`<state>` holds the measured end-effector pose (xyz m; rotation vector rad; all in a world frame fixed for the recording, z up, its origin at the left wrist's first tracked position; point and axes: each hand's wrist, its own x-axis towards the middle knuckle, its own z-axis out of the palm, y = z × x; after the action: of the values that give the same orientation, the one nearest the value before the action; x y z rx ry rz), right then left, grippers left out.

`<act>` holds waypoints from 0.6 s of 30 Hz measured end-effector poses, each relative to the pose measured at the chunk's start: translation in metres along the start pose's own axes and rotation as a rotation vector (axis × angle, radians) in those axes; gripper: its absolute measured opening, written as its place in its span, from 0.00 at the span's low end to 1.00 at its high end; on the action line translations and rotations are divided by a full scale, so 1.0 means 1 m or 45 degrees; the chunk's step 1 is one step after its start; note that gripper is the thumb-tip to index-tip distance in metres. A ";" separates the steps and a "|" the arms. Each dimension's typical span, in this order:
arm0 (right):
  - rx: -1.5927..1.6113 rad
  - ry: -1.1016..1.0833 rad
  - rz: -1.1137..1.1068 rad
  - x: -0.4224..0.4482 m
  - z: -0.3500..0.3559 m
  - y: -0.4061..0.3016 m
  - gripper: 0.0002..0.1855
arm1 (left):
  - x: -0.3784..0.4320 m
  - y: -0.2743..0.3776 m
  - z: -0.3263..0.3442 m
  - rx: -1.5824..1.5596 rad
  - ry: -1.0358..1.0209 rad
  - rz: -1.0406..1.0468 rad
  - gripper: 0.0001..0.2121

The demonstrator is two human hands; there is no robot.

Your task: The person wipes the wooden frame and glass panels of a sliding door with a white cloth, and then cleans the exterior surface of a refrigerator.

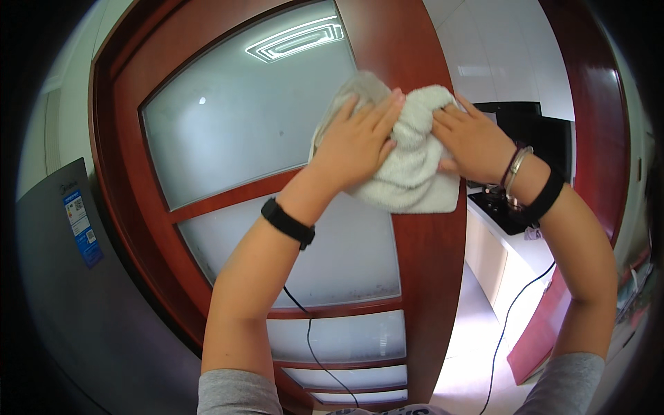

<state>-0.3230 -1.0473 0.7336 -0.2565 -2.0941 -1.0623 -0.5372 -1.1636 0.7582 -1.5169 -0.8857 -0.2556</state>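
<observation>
A white terry towel (415, 155), bunched in thick folds, lies against the red-brown wooden frame (433, 249) of a door and overlaps its upper frosted glass pane (249, 114). My left hand (358, 142) holds the towel's left part against the door, palm down on the cloth with the fingers stretched upward. At the right side, my right hand (474, 137) grips the towel, its fingertips in a fold near the door's edge. The towel hides the corner of the pane and part of the wood. Dark smudges mark the lower glass pane (332, 254).
A dark grey refrigerator (57, 311) stands at the left. Past the door's right edge are a white counter (511, 244) with a black cooktop (495, 210) and a red panel (537, 332) below. A black cable (500, 332) hangs at the right.
</observation>
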 end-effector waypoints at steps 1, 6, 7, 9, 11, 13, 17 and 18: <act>-0.046 0.056 0.016 0.009 -0.002 0.008 0.38 | 0.008 -0.009 0.000 0.038 0.011 -0.028 0.31; -0.202 0.123 0.141 0.062 -0.011 0.043 0.33 | 0.052 -0.056 0.005 0.236 0.133 -0.075 0.29; -0.229 0.128 0.178 0.071 -0.017 0.046 0.32 | 0.059 -0.065 0.006 0.273 0.199 -0.062 0.29; -0.298 0.139 0.250 0.091 -0.022 0.049 0.31 | 0.072 -0.077 0.008 0.348 0.251 -0.115 0.28; -0.373 0.155 0.341 0.109 -0.027 0.054 0.31 | 0.089 -0.086 0.005 0.399 0.291 -0.161 0.28; -0.131 0.154 0.366 0.136 -0.005 0.069 0.33 | 0.087 -0.103 0.014 0.383 0.170 -0.256 0.27; 0.080 0.350 0.516 0.132 -0.004 0.101 0.29 | 0.132 -0.101 -0.004 0.325 0.033 -0.428 0.25; 0.113 0.366 0.544 0.127 -0.011 0.097 0.29 | 0.137 -0.101 -0.004 0.316 0.049 -0.438 0.24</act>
<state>-0.3583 -1.0132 0.8865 -0.4550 -1.7216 -0.7024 -0.5093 -1.1264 0.9224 -1.1233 -1.1041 -0.4071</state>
